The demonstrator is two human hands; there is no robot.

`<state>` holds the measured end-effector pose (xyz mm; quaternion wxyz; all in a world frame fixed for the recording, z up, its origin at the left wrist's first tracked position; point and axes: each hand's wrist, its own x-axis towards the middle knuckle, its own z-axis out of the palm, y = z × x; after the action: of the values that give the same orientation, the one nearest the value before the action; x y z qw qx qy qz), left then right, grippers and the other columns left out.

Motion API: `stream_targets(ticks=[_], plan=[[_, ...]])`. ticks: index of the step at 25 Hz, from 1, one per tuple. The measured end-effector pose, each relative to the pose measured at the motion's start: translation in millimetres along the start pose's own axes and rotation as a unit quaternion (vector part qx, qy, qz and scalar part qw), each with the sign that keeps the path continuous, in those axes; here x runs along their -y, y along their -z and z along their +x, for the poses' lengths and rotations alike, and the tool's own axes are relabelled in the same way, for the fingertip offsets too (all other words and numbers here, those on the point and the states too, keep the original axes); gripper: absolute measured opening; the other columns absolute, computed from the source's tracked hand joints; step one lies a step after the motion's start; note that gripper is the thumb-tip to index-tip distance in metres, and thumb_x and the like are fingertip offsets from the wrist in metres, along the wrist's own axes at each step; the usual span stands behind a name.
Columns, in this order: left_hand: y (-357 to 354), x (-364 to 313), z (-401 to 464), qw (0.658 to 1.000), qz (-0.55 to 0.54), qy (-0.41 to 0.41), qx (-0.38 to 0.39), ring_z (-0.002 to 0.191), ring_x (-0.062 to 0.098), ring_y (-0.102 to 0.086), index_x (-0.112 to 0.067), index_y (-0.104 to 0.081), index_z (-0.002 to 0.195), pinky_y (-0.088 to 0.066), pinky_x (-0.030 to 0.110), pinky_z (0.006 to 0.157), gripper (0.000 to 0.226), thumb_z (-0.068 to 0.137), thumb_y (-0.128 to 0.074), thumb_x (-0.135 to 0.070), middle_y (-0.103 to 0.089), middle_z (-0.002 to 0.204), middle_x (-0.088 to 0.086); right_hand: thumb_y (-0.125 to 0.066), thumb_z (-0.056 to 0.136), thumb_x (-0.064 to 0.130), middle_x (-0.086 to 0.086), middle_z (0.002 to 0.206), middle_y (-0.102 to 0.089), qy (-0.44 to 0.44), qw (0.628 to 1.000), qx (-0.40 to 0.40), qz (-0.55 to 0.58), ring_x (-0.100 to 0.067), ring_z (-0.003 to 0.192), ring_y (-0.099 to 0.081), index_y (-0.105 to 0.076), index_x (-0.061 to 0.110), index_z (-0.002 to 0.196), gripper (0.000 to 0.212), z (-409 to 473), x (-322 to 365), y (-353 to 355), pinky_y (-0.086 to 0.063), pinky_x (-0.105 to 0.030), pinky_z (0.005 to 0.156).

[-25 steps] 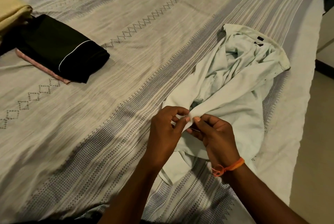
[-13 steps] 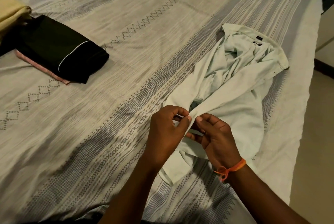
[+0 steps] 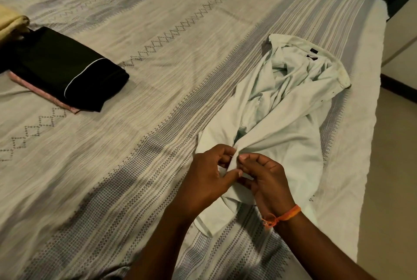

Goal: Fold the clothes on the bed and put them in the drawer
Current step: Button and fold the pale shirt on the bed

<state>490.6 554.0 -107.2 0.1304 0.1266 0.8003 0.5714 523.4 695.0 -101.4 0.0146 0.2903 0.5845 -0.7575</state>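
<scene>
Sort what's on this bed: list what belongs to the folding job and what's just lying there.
Part of the job:
pale shirt, pinched by left hand and right hand
black folded garment
pink folded garment under it
yellow cloth

Just there:
patterned bedsheet
orange wrist thread

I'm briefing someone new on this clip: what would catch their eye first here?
First, the two hands low in the middle: the left hand and right hand both pinch a fold of the crumpled pale shirt, which sprawls over the right side of the bed. Next, the folded black garment at the far left, lying on a pink one.
</scene>
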Motion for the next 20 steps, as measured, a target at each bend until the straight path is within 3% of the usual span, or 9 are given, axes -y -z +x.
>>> stream_targets(ticks=[3, 7, 12, 15, 17, 20], plan=[[0.9, 2.9, 4.4, 0.997, -0.003, 0.024, -0.07, 0.076, -0.007, -0.065, -0.024, -0.068, 0.092, -0.048, 0.009, 0.068, 0.014, 0.087, -0.069, -0.011, -0.068, 0.077, -0.017, -0.062, 0.083, -0.005, -0.011, 0.077, -0.07, -0.066, 0.994, 0.004, 0.082, -0.019, 0.067, -0.067, -0.069, 0.002, 0.091, 0.013, 0.4, 4.8, -3.4, -0.057, -0.028, 0.058], [0.3, 6.2, 6.4, 0.993, -0.087, 0.071, -0.038, 0.078, 0.003, -0.07, -0.032, -0.07, 0.085, -0.053, 0.019, 0.074, 0.025, 0.091, -0.064, -0.008, -0.075, 0.08, -0.01, -0.069, 0.077, 0.007, -0.006, 0.074, -0.065, -0.171, 0.974, 0.0, 0.146, -0.011, 0.058, -0.057, -0.068, 0.008, 0.091, 0.014, 6.1, 6.6, -7.3, -0.053, -0.026, 0.051], [-6.9, 3.6, 5.4, 0.994, -0.057, 0.076, -0.044, 0.058, -0.003, -0.063, -0.021, -0.07, 0.086, -0.041, 0.008, 0.055, 0.008, 0.091, -0.066, -0.017, -0.068, 0.061, -0.014, -0.072, 0.076, 0.011, -0.007, 0.074, -0.068, -0.114, 0.991, 0.007, 0.071, -0.019, 0.069, -0.064, -0.069, 0.006, 0.096, 0.021, 2.2, 2.7, -8.0, -0.053, -0.033, 0.063], [-12.2, 5.4, 4.6, 0.993, -0.023, 0.083, -0.075, 0.059, -0.003, -0.063, -0.019, -0.071, 0.086, -0.04, 0.008, 0.053, 0.006, 0.089, -0.07, -0.024, -0.068, 0.063, -0.01, -0.075, 0.072, 0.011, -0.012, 0.077, -0.07, -0.063, 0.998, -0.017, 0.025, -0.021, 0.07, -0.067, -0.066, -0.001, 0.1, 0.032, -0.1, 3.7, -6.6, -0.057, -0.036, 0.063], [-13.5, 6.8, 4.6, 0.995, -0.006, 0.081, -0.066, 0.063, -0.002, -0.063, -0.02, -0.071, 0.086, -0.042, 0.009, 0.055, 0.005, 0.089, -0.068, -0.021, -0.069, 0.068, -0.009, -0.074, 0.077, 0.01, -0.01, 0.076, -0.069, -0.134, 0.99, -0.011, 0.048, -0.019, 0.066, -0.067, -0.067, 0.004, 0.094, 0.019, 2.3, 6.3, -6.7, -0.055, -0.032, 0.06], [-14.0, 14.0, 5.0, 0.995, 0.03, 0.085, -0.05, 0.069, 0.0, -0.065, -0.022, -0.072, 0.088, -0.051, 0.018, 0.063, 0.018, 0.09, -0.057, -0.012, -0.07, 0.075, -0.011, -0.071, 0.078, 0.014, -0.002, 0.058, -0.059, -0.311, 0.946, 0.009, 0.094, -0.012, 0.05, -0.055, -0.065, 0.009, 0.079, 0.008, 5.3, 8.8, -2.4, -0.048, -0.026, 0.055]])
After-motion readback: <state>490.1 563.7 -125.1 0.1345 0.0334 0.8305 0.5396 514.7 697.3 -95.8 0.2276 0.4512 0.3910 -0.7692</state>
